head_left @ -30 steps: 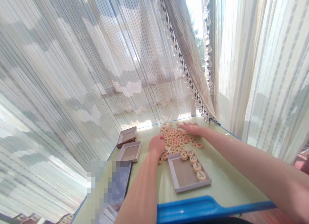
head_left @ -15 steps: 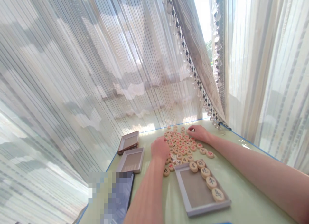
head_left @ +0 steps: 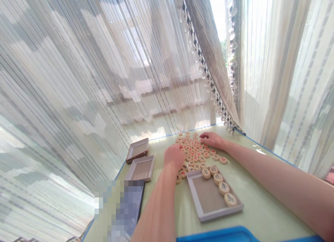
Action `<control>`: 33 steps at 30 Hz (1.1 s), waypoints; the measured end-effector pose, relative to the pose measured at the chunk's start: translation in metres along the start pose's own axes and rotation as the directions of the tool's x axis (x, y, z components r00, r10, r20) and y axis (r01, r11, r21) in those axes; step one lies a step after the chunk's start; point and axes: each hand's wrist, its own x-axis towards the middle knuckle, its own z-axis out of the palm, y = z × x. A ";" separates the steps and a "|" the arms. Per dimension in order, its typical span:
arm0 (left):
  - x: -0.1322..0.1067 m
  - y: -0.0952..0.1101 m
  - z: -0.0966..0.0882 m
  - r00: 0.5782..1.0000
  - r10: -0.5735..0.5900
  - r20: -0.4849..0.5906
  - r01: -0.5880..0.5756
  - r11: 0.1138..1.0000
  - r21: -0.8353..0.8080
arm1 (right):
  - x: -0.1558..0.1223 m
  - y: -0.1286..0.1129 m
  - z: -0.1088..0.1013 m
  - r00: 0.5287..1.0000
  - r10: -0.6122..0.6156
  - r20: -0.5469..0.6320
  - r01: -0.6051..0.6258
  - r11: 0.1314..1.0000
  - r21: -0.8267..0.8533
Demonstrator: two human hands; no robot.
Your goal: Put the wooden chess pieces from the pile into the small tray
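Left hand (head_left: 174, 156): lay at the left side of the heap, back upward; most of its fingers were hidden, so whether they pinched a piece cannot be told.
Right hand (head_left: 212, 140): curved at the heap's far right, fingers bent and slightly apart, with no piece seen between them.
Pieces (head_left: 195, 158): crowded flat on the table between and before the hands, mostly in one layer.
Risk at the heap: a hard inward push would probably have made discs ride over one another; a sweep too wide might have sent the outlying far pieces towards the table's edge.
Look of the pieces: round, thick, pale discs, some with red characters, others with black.
Front tray (head_left: 207, 195): shallow and pale-walled, just nearer the wearer than the heap; five black-marked pieces lay along its far and right sides.
Risk at the tray: a knock from either forearm could have jarred it and upset that row.
Side trays: one (head_left: 142, 169) lay left of the left hand, with others stacked (head_left: 139, 149) beyond it.
Table (head_left: 255, 186): pale green, blue-edged.
Curtain (head_left: 130, 61): striped and sheer, behind everything.
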 end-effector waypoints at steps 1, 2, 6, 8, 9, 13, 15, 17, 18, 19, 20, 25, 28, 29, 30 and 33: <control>0.000 0.000 0.000 1.000 0.001 -0.002 -0.001 1.000 0.004 | 0.000 0.000 0.000 1.000 -0.013 0.025 0.012 1.000 0.010; 0.000 0.000 0.000 1.000 0.004 -0.004 -0.004 1.000 0.009 | 0.000 0.000 -0.001 0.999 -0.019 0.042 0.019 1.000 0.019; 0.001 0.000 0.001 1.000 0.022 0.000 -0.022 0.999 0.035 | 0.000 -0.001 -0.004 1.000 0.012 -0.009 -0.012 0.999 0.036; 0.001 0.000 0.002 1.000 0.017 0.010 -0.018 0.999 0.044 | 0.000 -0.001 -0.005 0.999 0.019 -0.037 -0.017 0.999 0.052; 0.001 -0.001 0.002 1.000 0.012 0.015 -0.013 0.999 0.046 | -0.001 -0.001 -0.006 0.999 0.018 -0.035 -0.015 0.997 0.070; 0.002 -0.001 0.002 0.999 -0.016 0.036 0.014 0.999 0.043 | -0.002 0.000 -0.008 1.000 0.030 -0.006 -0.028 0.987 0.156; 0.002 -0.001 0.001 0.999 -0.025 0.037 0.023 0.999 0.038 | -0.002 0.001 -0.008 0.998 0.057 -0.021 -0.052 0.982 0.181; 0.002 0.000 0.001 0.999 -0.029 0.038 0.028 0.999 0.038 | -0.001 0.001 -0.008 0.995 0.091 -0.040 -0.081 0.977 0.196; 0.002 0.000 0.001 0.999 -0.031 0.038 0.030 0.999 0.042 | 0.000 0.001 -0.008 0.993 0.106 -0.048 -0.095 0.976 0.198; 0.002 0.000 0.001 0.999 -0.035 0.037 0.033 0.998 0.049 | 0.000 0.001 -0.007 0.992 0.117 -0.051 -0.105 0.975 0.194; 0.002 0.000 0.001 0.998 -0.041 0.038 0.038 0.998 0.058 | 0.000 0.001 -0.006 0.991 0.125 -0.051 -0.113 0.975 0.189; 0.003 -0.002 -0.003 0.993 -0.108 0.041 0.104 0.991 0.083 | 0.000 -0.003 -0.006 0.989 0.144 -0.008 -0.142 0.980 0.140; 0.003 -0.004 -0.006 0.987 -0.158 0.033 0.154 0.983 0.097 | 0.010 -0.009 -0.013 0.989 0.139 0.055 -0.143 0.986 0.080; 0.002 -0.005 -0.007 0.984 -0.176 0.026 0.173 0.980 0.099 | 0.017 -0.011 -0.016 0.988 0.133 0.080 -0.137 0.989 0.056; 0.002 -0.006 -0.007 0.981 -0.193 0.017 0.191 0.977 0.098 | 0.025 -0.015 -0.020 0.987 0.122 0.107 -0.126 0.992 0.031; 0.001 -0.007 -0.008 0.974 -0.228 0.000 0.227 0.970 0.086 | 0.052 -0.027 -0.026 0.988 0.050 0.144 -0.046 0.998 -0.030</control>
